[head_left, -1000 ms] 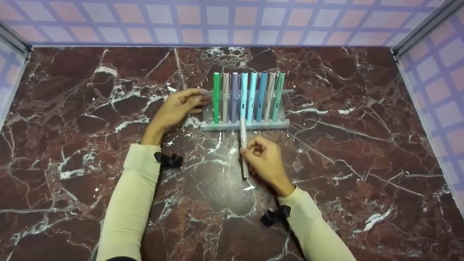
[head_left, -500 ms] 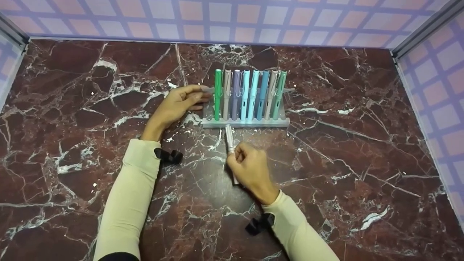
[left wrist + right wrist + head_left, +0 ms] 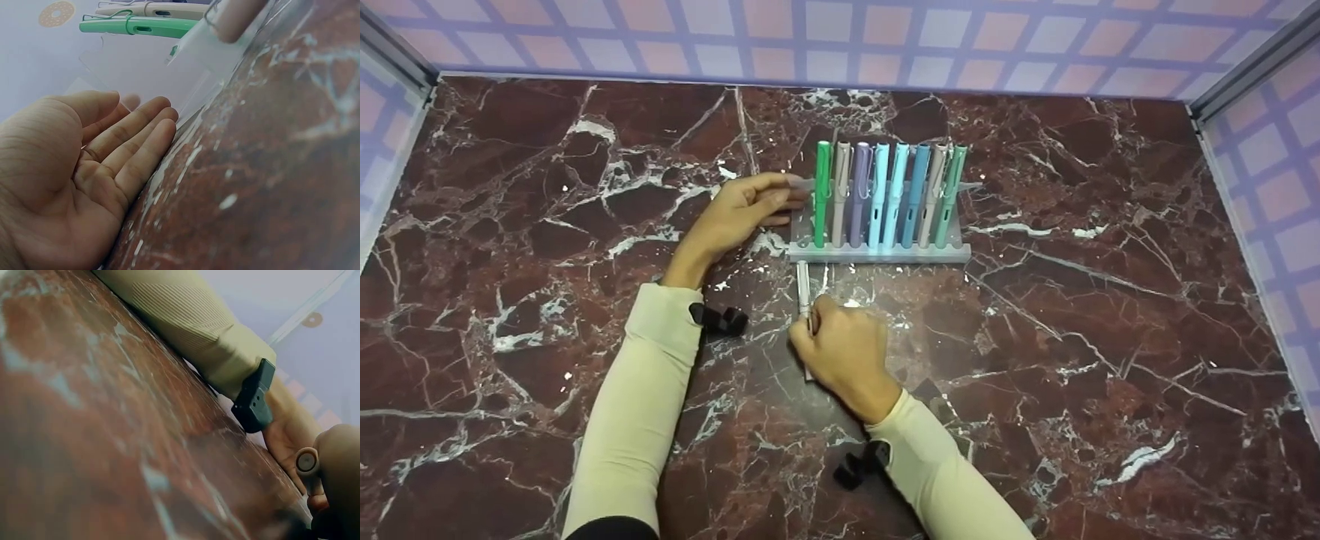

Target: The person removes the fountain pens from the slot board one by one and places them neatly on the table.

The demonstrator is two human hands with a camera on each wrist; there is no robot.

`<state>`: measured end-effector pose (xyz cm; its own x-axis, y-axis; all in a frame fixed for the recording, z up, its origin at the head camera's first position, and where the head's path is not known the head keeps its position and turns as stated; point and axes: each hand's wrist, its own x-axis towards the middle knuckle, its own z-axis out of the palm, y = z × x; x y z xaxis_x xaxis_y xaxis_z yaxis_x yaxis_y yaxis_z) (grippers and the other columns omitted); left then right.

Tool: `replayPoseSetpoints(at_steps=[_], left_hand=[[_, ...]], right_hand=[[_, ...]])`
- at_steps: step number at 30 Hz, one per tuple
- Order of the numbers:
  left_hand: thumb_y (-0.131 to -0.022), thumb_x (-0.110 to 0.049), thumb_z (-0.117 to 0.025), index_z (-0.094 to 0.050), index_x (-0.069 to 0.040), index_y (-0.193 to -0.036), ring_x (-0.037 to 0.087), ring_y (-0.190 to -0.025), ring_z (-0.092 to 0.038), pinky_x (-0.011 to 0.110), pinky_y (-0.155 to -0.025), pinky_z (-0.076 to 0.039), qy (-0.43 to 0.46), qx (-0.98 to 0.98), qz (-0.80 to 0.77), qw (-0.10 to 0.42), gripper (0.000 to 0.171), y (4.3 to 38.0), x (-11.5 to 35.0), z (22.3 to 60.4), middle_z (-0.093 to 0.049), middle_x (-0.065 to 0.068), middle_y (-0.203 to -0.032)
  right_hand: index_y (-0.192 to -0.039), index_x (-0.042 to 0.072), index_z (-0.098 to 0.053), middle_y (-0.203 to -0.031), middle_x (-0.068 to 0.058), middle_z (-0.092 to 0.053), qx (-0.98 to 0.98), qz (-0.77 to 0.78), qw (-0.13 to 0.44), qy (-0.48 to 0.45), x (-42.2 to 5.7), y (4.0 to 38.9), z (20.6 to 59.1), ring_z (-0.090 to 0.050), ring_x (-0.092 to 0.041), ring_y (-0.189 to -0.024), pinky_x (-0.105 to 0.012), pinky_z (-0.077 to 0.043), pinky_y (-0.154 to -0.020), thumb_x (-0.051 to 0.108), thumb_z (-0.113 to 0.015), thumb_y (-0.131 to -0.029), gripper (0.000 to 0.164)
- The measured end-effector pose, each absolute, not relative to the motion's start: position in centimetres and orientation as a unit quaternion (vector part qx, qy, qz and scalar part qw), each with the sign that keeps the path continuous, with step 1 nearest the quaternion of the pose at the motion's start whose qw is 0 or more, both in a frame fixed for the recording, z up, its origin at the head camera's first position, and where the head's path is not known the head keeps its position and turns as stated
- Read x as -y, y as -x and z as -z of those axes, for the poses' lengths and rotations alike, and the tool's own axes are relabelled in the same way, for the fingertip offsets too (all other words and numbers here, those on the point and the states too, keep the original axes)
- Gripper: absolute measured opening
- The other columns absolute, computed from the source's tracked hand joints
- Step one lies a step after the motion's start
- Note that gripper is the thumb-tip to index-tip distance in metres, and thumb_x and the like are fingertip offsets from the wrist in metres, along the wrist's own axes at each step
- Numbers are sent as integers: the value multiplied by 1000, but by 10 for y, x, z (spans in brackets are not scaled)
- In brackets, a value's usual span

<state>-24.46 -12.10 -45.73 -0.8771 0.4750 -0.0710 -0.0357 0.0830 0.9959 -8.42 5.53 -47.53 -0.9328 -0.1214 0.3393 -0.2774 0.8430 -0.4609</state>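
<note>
A clear pen stand [image 3: 877, 255] holds a row of several upright-leaning capped pens, from a green pen [image 3: 822, 195] at the left to a teal pen [image 3: 951, 199] at the right. My left hand [image 3: 746, 210] pinches the stand's left edge between thumb and index finger; in the left wrist view, the other fingers lie loosely extended beside the clear plastic [image 3: 152, 64]. Just in front of the stand's left end, my right hand [image 3: 844, 345] grips a pale greyish pen [image 3: 803, 281]. Its round end [image 3: 306, 462] shows in the right wrist view.
A dark red marbled tabletop [image 3: 1072, 315] with white veins lies under everything. Checked wall panels [image 3: 840, 45] border the back and sides. A black wrist camera [image 3: 720, 320] sits on the left cuff and another wrist camera [image 3: 861, 465] on the right.
My right hand has carried the pale pen leftward, from in front of the stand's middle to its left end. My left hand stays at the stand's edge. The view has shifted slightly.
</note>
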Motion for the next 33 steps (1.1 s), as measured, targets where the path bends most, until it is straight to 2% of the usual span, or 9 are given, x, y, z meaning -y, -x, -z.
replayPoseSetpoints(at_steps=[4,8,11,17,25,33], left_hand=[[-105,-11,-49,-58,-4,-135,30,-125,-60,37,-104,-55,-156,-709,-660,195,32,243,118,460,-61,18,-137],[-105,-11,-49,-58,-4,-135,30,-125,-60,37,-103,-55,-156,-708,-660,196,32,242,116,462,-61,18,-137],[-105,-10,-49,-58,-4,-135,29,-124,-61,36,-103,-55,-157,-708,-660,197,32,243,115,462,-61,18,-136],[-105,-12,-49,-58,-6,-135,27,-124,-61,35,-104,-55,-167,-708,-659,190,32,252,110,455,-62,15,-136],[-105,-10,-50,-59,-5,-134,28,-123,-62,36,-103,-55,-160,-713,-655,192,31,253,114,453,-62,17,-135],[-105,-10,-49,-58,-5,-135,29,-123,-62,35,-103,-55,-143,-713,-658,197,32,246,120,458,-62,17,-136]], right_hand=[[-57,21,-40,-48,15,-23,951,-237,162,-112,-52,83,477,-25,-7,-42,-22,-23,-43,26,-56,-83,31],[-56,20,-40,-48,13,-23,956,-217,163,-115,-52,81,478,-26,-9,-42,-25,-24,-46,27,-56,-84,33],[-56,19,-41,-48,13,-25,956,-209,166,-123,-54,81,479,-27,-9,-42,-25,-23,-46,27,-56,-85,33],[-59,18,-45,-46,8,-36,955,-191,186,-133,-58,89,475,-33,-12,-41,-28,-29,-43,28,-57,-86,31],[-61,18,-49,-48,11,-29,958,-176,174,-142,-55,90,475,-29,-9,-41,-25,-25,-44,31,-59,-89,32],[-65,16,-53,-46,7,-40,961,-155,173,-149,-49,84,478,-35,-11,-40,-28,-35,-42,33,-60,-92,33]])
